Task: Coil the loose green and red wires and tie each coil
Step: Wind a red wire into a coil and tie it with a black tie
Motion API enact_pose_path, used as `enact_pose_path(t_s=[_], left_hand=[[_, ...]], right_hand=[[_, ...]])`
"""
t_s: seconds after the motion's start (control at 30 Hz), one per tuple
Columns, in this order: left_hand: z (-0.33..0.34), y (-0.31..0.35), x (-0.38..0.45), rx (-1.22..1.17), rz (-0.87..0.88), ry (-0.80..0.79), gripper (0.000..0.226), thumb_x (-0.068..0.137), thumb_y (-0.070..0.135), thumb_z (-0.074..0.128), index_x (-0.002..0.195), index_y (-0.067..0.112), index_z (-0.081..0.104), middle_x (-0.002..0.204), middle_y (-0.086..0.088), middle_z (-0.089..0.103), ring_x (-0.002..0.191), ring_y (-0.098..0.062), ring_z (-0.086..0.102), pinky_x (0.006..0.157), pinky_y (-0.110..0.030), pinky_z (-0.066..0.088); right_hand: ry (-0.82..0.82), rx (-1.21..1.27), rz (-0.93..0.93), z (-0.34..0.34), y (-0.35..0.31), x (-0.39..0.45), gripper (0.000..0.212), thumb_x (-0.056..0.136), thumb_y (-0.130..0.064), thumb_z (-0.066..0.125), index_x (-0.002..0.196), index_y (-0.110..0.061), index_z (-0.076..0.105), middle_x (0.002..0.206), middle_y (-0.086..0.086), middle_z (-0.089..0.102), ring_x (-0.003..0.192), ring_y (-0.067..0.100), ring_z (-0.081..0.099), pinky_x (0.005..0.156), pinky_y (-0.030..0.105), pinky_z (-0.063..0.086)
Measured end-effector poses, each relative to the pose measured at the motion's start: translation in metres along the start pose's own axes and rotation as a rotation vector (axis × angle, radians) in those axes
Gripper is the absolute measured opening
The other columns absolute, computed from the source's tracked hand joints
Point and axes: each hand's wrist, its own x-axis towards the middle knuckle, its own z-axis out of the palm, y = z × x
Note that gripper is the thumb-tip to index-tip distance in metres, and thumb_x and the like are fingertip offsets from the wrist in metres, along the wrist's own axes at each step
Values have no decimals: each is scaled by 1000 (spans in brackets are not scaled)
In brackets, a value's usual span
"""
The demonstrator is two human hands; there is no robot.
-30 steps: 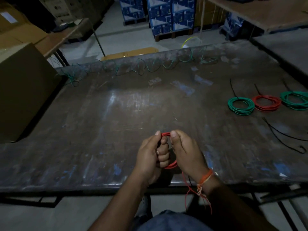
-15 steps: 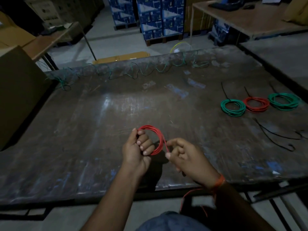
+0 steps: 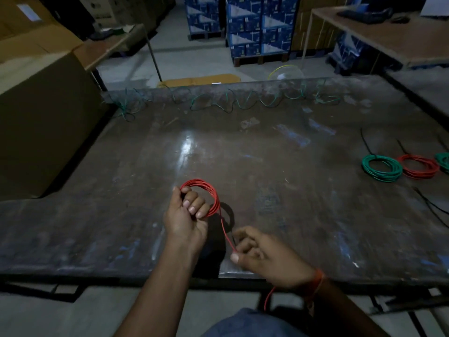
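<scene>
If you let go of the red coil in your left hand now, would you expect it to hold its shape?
Probably not: the red coil shows no tie, and only the left hand grips its loops, so they would likely spring apart. It looks thin and light, and the strand to the right hand bends easily.

The surface (image 3: 243, 154) looks like worn metal sheet, scuffed and blotched, with a dull sheen where light catches its middle. The red wire (image 3: 213, 198) in the left hand (image 3: 185, 220) has smooth, slightly glossy plastic insulation, as do the green coil (image 3: 381, 167) and red coil (image 3: 419, 166) lying to the right. The box (image 3: 43, 117) at left is matt brown cardboard. A woven orange thread (image 3: 318, 282) circles the right wrist.
</scene>
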Motion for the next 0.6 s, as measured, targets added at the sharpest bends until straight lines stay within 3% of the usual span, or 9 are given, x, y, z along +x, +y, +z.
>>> enact_pose_path(t_s=[0.07,0.13,0.27,0.37,0.47,0.6], left_hand=[[-4,10,4,50,66,7,35,109,33,31,79,19,45,50,10,32,37,-3,28,34,-16,21],[-8,20,7,154,154,5,32,108,32,32,83,18,46,51,9,34,39,-3,30,35,-17,24],[-13,32,1,559,315,-52,35,109,28,34,81,16,50,58,-1,44,48,-11,38,44,-21,32],[-18,37,-10,806,349,-116,37,109,29,36,82,9,49,62,-10,51,54,-18,47,50,-25,41],[-26,43,-18,898,317,-233,39,108,35,40,81,8,48,60,-13,50,53,-20,45,51,-26,40],[-38,52,-22,1062,364,-346,35,107,31,42,81,13,57,64,7,55,60,-6,49,58,-20,43]], right_hand=[[-27,14,-16,11,-7,5,23,92,-26,67,115,-26,61,82,4,70,68,17,71,65,36,52],[44,-32,-54,13,-16,7,17,93,-16,63,107,-26,67,72,-3,64,60,10,61,59,29,45],[157,-162,-206,16,-55,13,17,96,-13,62,104,-23,73,77,-22,62,70,-3,60,65,9,41],[292,-274,-318,24,-83,21,11,95,-18,64,97,-24,73,82,-20,62,81,-1,61,68,10,39],[423,-336,-362,28,-102,27,6,92,-20,69,91,-25,72,80,-19,61,80,-2,60,69,9,38],[479,-303,-394,33,-119,33,8,88,-17,74,90,-24,73,82,-14,68,79,4,64,70,16,46]])
